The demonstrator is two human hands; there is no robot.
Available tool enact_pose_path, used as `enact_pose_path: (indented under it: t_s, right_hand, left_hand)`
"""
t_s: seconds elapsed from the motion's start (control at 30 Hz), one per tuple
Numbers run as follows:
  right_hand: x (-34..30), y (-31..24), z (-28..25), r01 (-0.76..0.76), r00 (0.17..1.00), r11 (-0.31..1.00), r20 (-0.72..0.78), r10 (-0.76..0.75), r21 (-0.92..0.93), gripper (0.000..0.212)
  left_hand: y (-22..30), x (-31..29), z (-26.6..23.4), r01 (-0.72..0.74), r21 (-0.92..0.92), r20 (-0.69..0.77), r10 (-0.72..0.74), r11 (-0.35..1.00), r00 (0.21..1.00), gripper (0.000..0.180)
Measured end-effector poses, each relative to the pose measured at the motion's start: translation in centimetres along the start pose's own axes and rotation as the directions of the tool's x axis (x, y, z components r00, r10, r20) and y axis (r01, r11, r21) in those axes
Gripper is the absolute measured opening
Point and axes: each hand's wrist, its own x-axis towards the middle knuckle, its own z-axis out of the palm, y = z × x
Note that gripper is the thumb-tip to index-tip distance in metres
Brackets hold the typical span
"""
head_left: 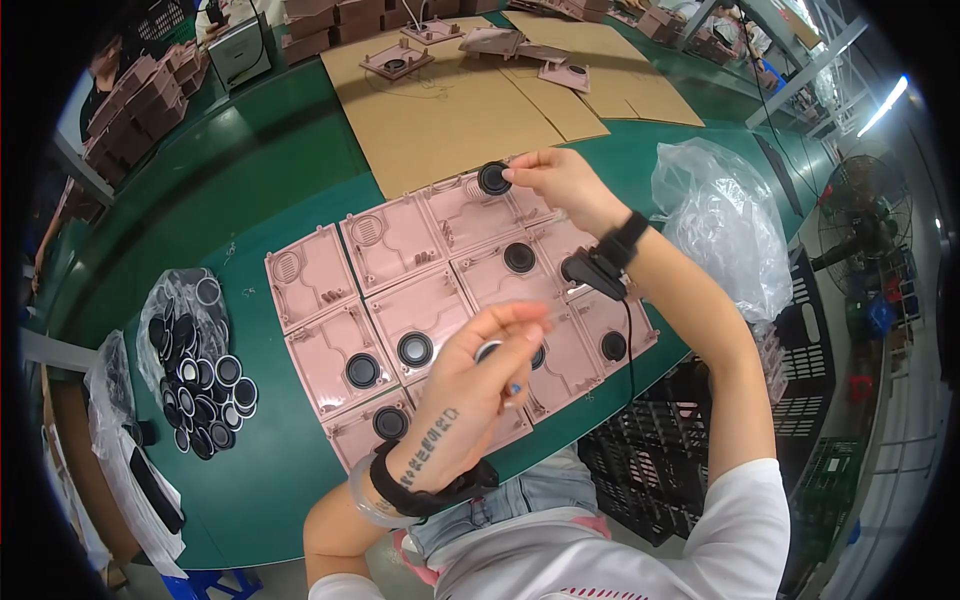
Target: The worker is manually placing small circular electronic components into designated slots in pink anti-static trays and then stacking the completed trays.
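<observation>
Fingertips of the right hand are pinched on a round black speaker disc, laid flat, face up, at the twelve o'clock end of pink panels on the green counter. A small ring is pinched by the left hand.

Black round speaker (flat-on) at far pink panel, w/ another nearer.

Ten pink plastic panels, seven fitted black round speakers, two hands
</observation>
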Motion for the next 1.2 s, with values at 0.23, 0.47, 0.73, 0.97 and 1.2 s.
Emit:
enact_pose_path:
  t_s: [0.23,0.47,0.73,0.97,1.2]
  right_hand:
    - [3.3,3.1,1.2,-0.128,0.991,0.991,-0.034,0.126,-0.050,0.019]
    - [3.9,4.0,1.8,-0.119,0.992,0.993,-0.029,0.119,0.013,0.017]
    - [3.9,4.1,1.7,-0.115,0.993,0.993,-0.015,0.115,0.031,0.018]
    - [3.8,4.0,1.8,-0.103,0.994,0.995,-0.035,0.103,0.010,0.019]
    - [3.8,3.8,2.0,-0.080,0.995,0.993,-0.062,0.075,-0.089,0.021]
  left_hand:
    - [-0.1,-0.3,-0.4,0.056,0.052,0.107,-0.061,0.997,0.992,0.013]
    - [0.2,-0.1,-0.3,0.074,0.080,0.070,-0.080,0.994,0.994,0.011]
    - [0.2,-0.1,-0.3,0.081,0.112,0.075,-0.090,0.990,0.993,0.009]
    - [-0.1,0.1,-0.5,0.078,0.111,0.087,-0.088,0.991,0.992,0.009]
    - [-0.2,0.1,-0.5,0.089,0.117,0.104,-0.101,0.989,0.989,0.010]
